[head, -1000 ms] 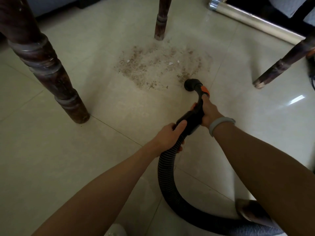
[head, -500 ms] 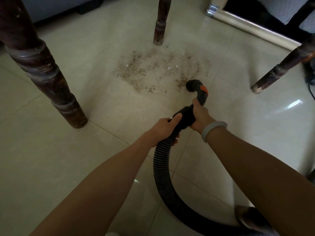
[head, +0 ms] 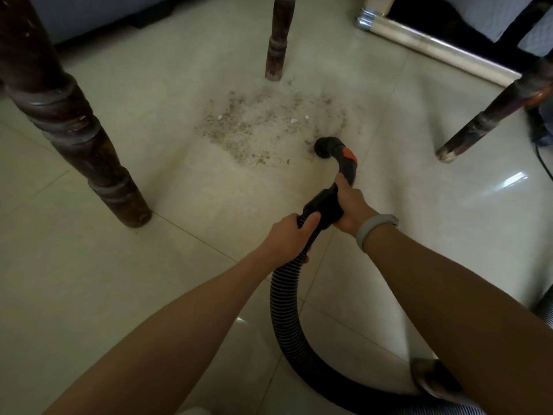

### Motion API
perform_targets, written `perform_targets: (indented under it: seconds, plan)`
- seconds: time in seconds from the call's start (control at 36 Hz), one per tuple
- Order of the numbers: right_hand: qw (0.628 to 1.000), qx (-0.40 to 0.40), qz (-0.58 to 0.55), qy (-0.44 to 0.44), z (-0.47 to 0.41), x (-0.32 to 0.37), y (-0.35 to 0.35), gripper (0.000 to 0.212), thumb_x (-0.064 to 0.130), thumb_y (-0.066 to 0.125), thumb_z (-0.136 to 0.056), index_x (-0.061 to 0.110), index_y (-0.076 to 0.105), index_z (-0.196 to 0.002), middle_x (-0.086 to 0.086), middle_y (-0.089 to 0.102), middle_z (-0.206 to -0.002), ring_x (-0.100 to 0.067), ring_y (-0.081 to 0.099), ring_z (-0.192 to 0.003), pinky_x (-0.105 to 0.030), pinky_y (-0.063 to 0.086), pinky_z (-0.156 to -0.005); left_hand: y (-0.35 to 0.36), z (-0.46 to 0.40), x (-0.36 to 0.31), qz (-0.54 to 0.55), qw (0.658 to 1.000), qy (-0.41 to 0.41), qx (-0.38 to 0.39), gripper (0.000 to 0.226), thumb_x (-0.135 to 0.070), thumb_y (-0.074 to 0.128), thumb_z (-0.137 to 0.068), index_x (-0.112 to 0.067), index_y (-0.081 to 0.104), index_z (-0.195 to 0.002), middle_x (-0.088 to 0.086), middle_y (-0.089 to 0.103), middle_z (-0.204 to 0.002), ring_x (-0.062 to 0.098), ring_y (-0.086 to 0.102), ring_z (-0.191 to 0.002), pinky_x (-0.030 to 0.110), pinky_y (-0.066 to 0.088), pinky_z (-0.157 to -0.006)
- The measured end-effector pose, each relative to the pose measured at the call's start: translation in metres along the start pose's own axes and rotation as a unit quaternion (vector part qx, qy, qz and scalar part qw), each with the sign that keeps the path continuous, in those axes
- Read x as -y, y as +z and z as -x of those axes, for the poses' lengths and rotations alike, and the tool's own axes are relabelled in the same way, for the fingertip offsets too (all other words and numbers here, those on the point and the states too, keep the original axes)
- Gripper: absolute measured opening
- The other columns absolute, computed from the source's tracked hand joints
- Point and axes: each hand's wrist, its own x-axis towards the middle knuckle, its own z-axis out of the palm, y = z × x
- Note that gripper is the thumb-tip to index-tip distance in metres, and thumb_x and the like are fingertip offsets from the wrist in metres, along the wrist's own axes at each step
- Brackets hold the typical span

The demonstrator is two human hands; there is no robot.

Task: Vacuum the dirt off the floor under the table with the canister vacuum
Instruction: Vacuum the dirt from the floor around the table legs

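Nearest, at six o'clock: ribbed black vacuum hose (head: 284,313) curling up off the pale glossy tiled floor (head: 89,289). Left hand (head: 288,238) clenched round the hose top; right hand (head: 351,208), grey-banded wrist, grasping the black curved handle with orange button (head: 344,166). Nozzle mouth touching the floor at the four o'clock edge of the brown crumbly dirt patch (head: 257,127). Most dirt still lying there, barely begun. Versus a second ago: nozzle nudged slightly onward, fringe at that edge thinner. Beyond, at twelve, dark turned wooden table leg (head: 276,49).

hose (head: 287,319) cut off at bottom edge, nozzle (head: 321,148) mouth hidden, table legs (head: 71,130) cropped at top
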Motion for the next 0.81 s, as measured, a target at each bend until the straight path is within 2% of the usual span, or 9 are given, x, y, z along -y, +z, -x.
perform_targets:
  seconds: [0.06, 0.11, 0.25, 0.42, 0.61, 0.69, 0.81]
  plan:
    - [1.0, 0.005, 0.009, 0.001, 0.003, -0.007, 0.0, 0.032, 0.035, 0.047, -0.099, 0.006, 0.039, -0.111, -0.01, 0.052, -0.092, -0.028, 0.056, -0.089, -0.041, 0.051, -0.078, 0.003, 0.006, 0.007, -0.009, 1.0, -0.001, -0.006, 0.042, -0.046, 0.04, -0.098, -0.006, 0.051, -0.102, 0.007, 0.062, -0.074, 0.018, 0.059, -0.048, 0.024, 0.053, -0.049]
    - [1.0, 0.008, 0.014, 0.003, 0.006, -0.014, 0.0, 0.032, 0.035, 0.046, -0.099, 0.006, 0.04, -0.112, -0.01, 0.053, -0.094, -0.027, 0.057, -0.086, -0.042, 0.05, -0.082, 0.004, 0.013, 0.014, -0.01, 1.0, -0.005, -0.012, 0.04, -0.045, 0.04, -0.098, -0.007, 0.05, -0.101, 0.007, 0.062, -0.074, 0.016, 0.059, -0.046, 0.023, 0.053, -0.048]
    - [1.0, 0.012, 0.023, 0.0, 0.014, -0.029, 0.002, 0.033, 0.036, 0.045, -0.099, 0.006, 0.041, -0.112, -0.009, 0.054, -0.093, -0.025, 0.056, -0.081, -0.042, 0.05, -0.083, 0.003, 0.029, 0.026, -0.011, 1.0, -0.005, -0.02, 0.038, -0.044, 0.042, -0.098, -0.007, 0.05, -0.101, 0.007, 0.062, -0.074, 0.018, 0.061, -0.048, 0.033, 0.056, -0.057]
    - [0.999, 0.017, 0.026, 0.01, 0.021, -0.05, -0.005, 0.04, 0.041, 0.046, -0.098, 0.005, 0.044, -0.116, -0.01, 0.056, -0.097, -0.026, 0.058, -0.085, -0.04, 0.05, -0.076, 0.008, 0.045, 0.039, -0.042, 0.999, 0.003, -0.013, 0.034, -0.043, 0.041, -0.098, -0.01, 0.049, -0.103, 0.006, 0.062, -0.075, 0.018, 0.062, -0.051, 0.031, 0.056, -0.057]
    - [0.998, 0.017, 0.057, -0.004, 0.023, -0.064, 0.001, 0.04, 0.041, 0.043, -0.099, 0.005, 0.043, -0.116, -0.011, 0.054, -0.106, -0.029, 0.057, -0.095, -0.04, 0.049, -0.081, 0.007, 0.052, 0.051, -0.052, 0.998, 0.001, -0.026, 0.034, -0.044, 0.041, -0.097, -0.011, 0.048, -0.101, 0.008, 0.063, -0.076, 0.02, 0.063, -0.052, 0.039, 0.057, -0.062]
    - [0.998, 0.017, 0.057, -0.004, 0.019, -0.061, 0.006, 0.043, 0.042, 0.043, -0.099, 0.005, 0.043, -0.12, -0.011, 0.054, -0.107, -0.03, 0.056, -0.1, -0.042, 0.05, -0.088, 0.005, 0.05, 0.051, -0.038, 0.998, -0.003, -0.041, 0.033, -0.043, 0.043, -0.097, -0.011, 0.048, -0.1, 0.006, 0.062, -0.075, 0.017, 0.062, -0.049, 0.035, 0.056, -0.058]
    - [0.999, 0.016, 0.045, -0.004, 0.015, -0.051, 0.012, 0.044, 0.042, 0.043, -0.099, 0.004, 0.045, -0.122, -0.01, 0.056, -0.102, -0.029, 0.056, -0.098, -0.042, 0.05, -0.088, 0.001, 0.04, 0.044, -0.04, 0.998, 0.002, -0.049, 0.034, -0.044, 0.043, -0.097, -0.011, 0.048, -0.1, 0.006, 0.062, -0.074, 0.018, 0.062, -0.049, 0.035, 0.056, -0.058]
